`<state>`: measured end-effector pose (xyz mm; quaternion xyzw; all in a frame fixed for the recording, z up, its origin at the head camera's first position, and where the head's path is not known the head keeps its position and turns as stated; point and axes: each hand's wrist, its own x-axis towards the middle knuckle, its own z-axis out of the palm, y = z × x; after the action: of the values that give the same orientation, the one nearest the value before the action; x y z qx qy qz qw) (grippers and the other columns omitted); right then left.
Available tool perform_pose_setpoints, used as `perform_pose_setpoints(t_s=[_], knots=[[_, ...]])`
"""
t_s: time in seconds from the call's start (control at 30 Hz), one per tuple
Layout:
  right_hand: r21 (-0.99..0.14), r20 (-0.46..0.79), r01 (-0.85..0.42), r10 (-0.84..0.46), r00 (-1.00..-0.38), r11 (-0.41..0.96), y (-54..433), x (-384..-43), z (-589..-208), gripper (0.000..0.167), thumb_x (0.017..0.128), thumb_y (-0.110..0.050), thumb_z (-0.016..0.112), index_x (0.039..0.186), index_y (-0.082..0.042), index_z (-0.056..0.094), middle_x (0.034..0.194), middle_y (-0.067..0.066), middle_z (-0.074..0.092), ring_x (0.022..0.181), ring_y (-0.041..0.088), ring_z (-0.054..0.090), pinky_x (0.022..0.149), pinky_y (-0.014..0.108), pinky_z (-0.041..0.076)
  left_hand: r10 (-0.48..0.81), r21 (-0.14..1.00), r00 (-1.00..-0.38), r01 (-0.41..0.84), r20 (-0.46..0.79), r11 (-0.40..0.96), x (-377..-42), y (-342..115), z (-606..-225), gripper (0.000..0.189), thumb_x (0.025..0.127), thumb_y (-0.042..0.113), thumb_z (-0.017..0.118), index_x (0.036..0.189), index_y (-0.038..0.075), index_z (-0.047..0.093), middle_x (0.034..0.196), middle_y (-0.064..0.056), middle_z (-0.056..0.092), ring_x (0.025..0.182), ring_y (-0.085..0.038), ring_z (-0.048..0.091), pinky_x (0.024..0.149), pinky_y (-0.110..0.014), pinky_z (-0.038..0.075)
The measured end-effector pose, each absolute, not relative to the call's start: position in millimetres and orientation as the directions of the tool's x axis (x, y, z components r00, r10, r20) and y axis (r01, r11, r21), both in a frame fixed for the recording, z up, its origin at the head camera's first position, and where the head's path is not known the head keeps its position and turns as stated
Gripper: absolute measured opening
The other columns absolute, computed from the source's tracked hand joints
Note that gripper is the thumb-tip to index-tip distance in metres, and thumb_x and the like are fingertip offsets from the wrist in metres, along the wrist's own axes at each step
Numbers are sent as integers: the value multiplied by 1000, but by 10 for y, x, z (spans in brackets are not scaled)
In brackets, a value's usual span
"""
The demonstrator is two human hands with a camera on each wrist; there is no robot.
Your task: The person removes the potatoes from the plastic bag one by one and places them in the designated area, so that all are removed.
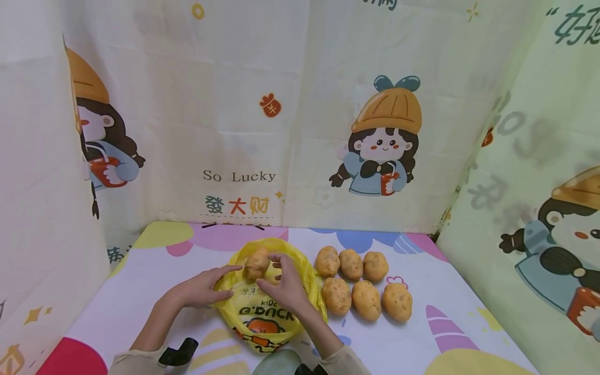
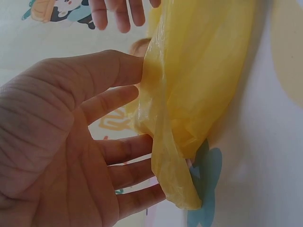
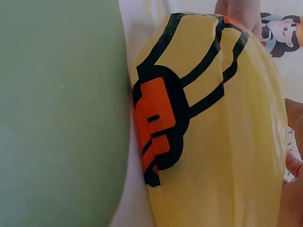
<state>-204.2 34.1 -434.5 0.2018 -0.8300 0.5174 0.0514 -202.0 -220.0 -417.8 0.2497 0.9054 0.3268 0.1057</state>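
Observation:
A yellow plastic bag with printed lettering lies spread on the table, its mouth gaping upward. Inside it, toward the back, sits one potato. My left hand is at the bag's left rim; in the left wrist view its fairly straight fingers touch the yellow plastic, thumb apart from them. Over the bag's mouth, just right of the potato, my right hand has thumb and fingers spread apart with nothing between them. In the right wrist view, the bag's side covers most of that hand.
Right of the bag, several potatoes lie in two rows on the patterned tabletop. Printed cloth walls enclose the table at the back and both sides.

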Motion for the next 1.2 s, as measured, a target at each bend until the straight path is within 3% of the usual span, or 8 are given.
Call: perform_pose_setpoints(t_s=[0.3,0.67,0.93,1.2], knots=[[-841,271,-344,-224,-936,418,325,-2145,-4395,59,89,-21,78,137,-2,50,139,18,51,126,37,50,96,55,49,513,643,-858,370,-41,670,-2013,-2197,-4178,64,96,27,69,151,6,45,143,-30,53,132,-49,49,107,-69,36],[-838,237,-295,-180,-955,459,360,-2261,-4456,66,87,-27,82,138,-3,48,140,24,48,129,41,48,100,56,46,513,640,-858,371,-42,673,-2021,-2199,-4182,64,96,27,70,151,5,46,142,-30,53,132,-50,48,106,-69,36],[-844,171,-237,-177,-969,481,316,-2325,-4454,81,83,-33,86,144,-1,43,142,25,47,129,43,49,98,58,47,521,640,-853,382,-33,666,-2017,-2200,-4169,64,96,27,70,151,6,46,142,-31,52,132,-50,48,106,-69,36],[-847,122,-199,-185,-975,493,243,-2369,-4439,94,81,-36,88,149,1,36,142,27,47,122,39,54,92,50,54,520,632,-854,386,-32,672,-2026,-2194,-4183,64,96,27,70,151,5,46,139,-28,56,126,-44,54,103,-66,41]])
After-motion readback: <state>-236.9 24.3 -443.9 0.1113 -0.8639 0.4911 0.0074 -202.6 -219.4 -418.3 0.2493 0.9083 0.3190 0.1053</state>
